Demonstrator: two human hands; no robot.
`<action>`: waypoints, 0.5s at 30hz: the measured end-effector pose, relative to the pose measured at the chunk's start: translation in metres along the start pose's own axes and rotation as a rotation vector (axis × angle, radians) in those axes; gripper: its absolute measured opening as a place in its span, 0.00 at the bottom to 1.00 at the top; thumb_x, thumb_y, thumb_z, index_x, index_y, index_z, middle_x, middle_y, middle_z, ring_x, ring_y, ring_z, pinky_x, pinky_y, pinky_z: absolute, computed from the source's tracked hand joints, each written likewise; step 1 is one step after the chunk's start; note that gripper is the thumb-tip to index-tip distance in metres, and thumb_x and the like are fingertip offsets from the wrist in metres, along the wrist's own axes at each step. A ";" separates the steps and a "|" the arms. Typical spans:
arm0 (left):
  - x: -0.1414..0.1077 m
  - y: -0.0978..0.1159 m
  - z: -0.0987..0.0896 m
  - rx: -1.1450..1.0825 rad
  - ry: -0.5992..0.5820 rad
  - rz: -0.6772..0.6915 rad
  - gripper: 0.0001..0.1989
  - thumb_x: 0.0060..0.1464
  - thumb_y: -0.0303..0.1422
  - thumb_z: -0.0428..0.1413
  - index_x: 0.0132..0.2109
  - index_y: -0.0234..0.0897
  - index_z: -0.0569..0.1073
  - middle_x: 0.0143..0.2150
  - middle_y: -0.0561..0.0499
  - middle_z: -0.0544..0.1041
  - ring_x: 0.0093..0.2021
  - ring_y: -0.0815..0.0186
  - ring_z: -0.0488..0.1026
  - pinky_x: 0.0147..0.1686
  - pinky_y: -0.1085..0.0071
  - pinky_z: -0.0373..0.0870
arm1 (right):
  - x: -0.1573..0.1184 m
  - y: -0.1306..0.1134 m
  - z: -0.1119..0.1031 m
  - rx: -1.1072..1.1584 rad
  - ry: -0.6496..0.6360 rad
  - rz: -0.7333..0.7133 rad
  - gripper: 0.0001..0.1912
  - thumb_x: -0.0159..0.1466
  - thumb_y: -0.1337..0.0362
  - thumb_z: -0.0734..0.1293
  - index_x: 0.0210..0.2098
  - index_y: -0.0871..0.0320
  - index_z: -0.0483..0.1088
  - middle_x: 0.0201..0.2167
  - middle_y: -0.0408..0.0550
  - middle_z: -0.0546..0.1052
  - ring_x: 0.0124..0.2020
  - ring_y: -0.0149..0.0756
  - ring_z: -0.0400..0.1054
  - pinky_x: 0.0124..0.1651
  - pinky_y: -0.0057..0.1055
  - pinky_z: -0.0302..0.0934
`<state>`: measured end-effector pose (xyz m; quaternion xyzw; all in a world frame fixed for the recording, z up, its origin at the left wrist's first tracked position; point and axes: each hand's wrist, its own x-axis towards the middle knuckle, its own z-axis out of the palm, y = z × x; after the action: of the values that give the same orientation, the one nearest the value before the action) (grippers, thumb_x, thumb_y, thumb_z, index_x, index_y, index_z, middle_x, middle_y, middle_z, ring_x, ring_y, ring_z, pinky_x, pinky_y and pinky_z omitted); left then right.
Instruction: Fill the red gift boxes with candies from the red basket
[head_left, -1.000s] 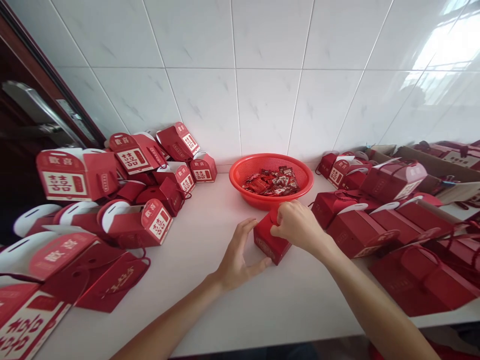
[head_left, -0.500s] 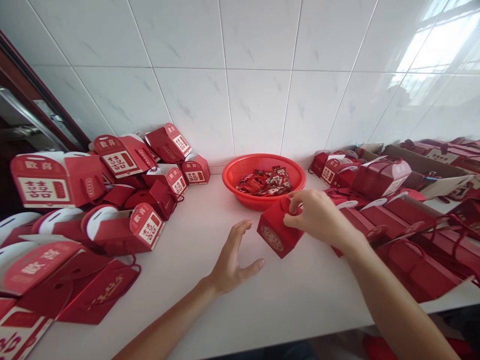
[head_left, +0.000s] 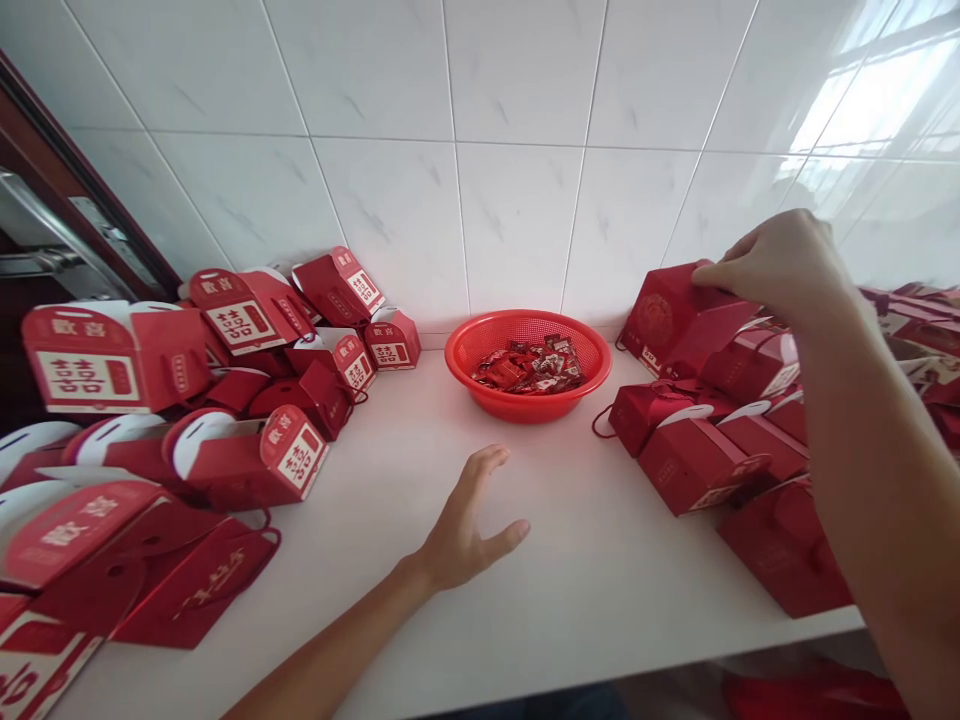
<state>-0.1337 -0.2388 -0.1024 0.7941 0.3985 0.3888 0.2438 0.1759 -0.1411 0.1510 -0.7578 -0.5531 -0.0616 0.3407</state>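
My right hand (head_left: 780,265) pinches the top of a red box (head_left: 679,320) among the boxes at the right; the box has a round emblem on its side. Above the white table (head_left: 570,560), my left hand (head_left: 469,530) is empty, its thumb and fingers spread apart. A red plastic basket (head_left: 529,405) with small red wrapped packets (head_left: 529,368) in it stands near the wall, beyond my left hand.
Red boxes with white lettering (head_left: 251,465) are piled along the left side. More closed red boxes (head_left: 697,460) are grouped at the right under my forearm. A tiled wall (head_left: 517,220) rises behind the table; a door handle (head_left: 37,262) is at far left.
My right hand has moved from the middle to the back right, carrying a red box up over the others. My left hand has hardly moved.
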 end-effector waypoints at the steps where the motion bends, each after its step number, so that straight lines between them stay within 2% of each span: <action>1: 0.000 0.000 0.000 0.002 -0.005 -0.002 0.32 0.59 0.40 0.59 0.66 0.47 0.55 0.66 0.41 0.61 0.65 0.51 0.63 0.62 0.50 0.65 | 0.009 -0.001 0.005 -0.030 0.018 -0.013 0.15 0.55 0.63 0.73 0.18 0.52 0.64 0.20 0.45 0.66 0.33 0.42 0.67 0.39 0.44 0.67; 3: 0.000 -0.002 -0.001 0.003 -0.018 -0.013 0.32 0.59 0.40 0.58 0.66 0.46 0.55 0.66 0.41 0.61 0.65 0.52 0.62 0.63 0.50 0.65 | 0.025 -0.002 0.020 -0.097 0.013 -0.061 0.16 0.56 0.63 0.72 0.19 0.52 0.62 0.21 0.45 0.66 0.35 0.43 0.68 0.42 0.45 0.68; 5: 0.000 -0.004 -0.001 0.001 -0.026 -0.027 0.32 0.59 0.41 0.58 0.66 0.46 0.55 0.66 0.40 0.61 0.65 0.52 0.62 0.63 0.50 0.64 | 0.039 0.001 0.038 -0.176 -0.008 -0.065 0.13 0.56 0.62 0.72 0.21 0.53 0.64 0.22 0.46 0.67 0.36 0.48 0.70 0.42 0.49 0.68; 8: 0.000 -0.007 -0.002 -0.002 -0.031 -0.048 0.32 0.59 0.42 0.58 0.66 0.45 0.55 0.67 0.40 0.60 0.66 0.51 0.62 0.63 0.50 0.64 | 0.053 0.009 0.066 -0.238 -0.127 -0.103 0.10 0.59 0.56 0.70 0.27 0.55 0.71 0.26 0.53 0.72 0.37 0.49 0.71 0.37 0.44 0.68; 11: 0.000 -0.008 -0.002 -0.002 -0.039 -0.065 0.33 0.59 0.42 0.58 0.67 0.46 0.54 0.67 0.40 0.60 0.66 0.51 0.61 0.64 0.49 0.64 | 0.057 0.022 0.094 -0.255 -0.243 -0.109 0.10 0.59 0.58 0.70 0.31 0.60 0.74 0.29 0.58 0.75 0.36 0.46 0.72 0.33 0.38 0.65; 15: 0.000 -0.010 -0.003 -0.007 -0.060 -0.084 0.33 0.59 0.41 0.58 0.67 0.45 0.55 0.68 0.40 0.59 0.67 0.51 0.60 0.64 0.49 0.63 | 0.052 0.046 0.127 -0.269 -0.305 -0.102 0.07 0.56 0.63 0.71 0.28 0.61 0.73 0.26 0.54 0.73 0.34 0.45 0.72 0.31 0.34 0.62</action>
<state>-0.1406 -0.2336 -0.1074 0.7872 0.4226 0.3554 0.2747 0.2000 -0.0328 0.0587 -0.7680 -0.6227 -0.0364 0.1453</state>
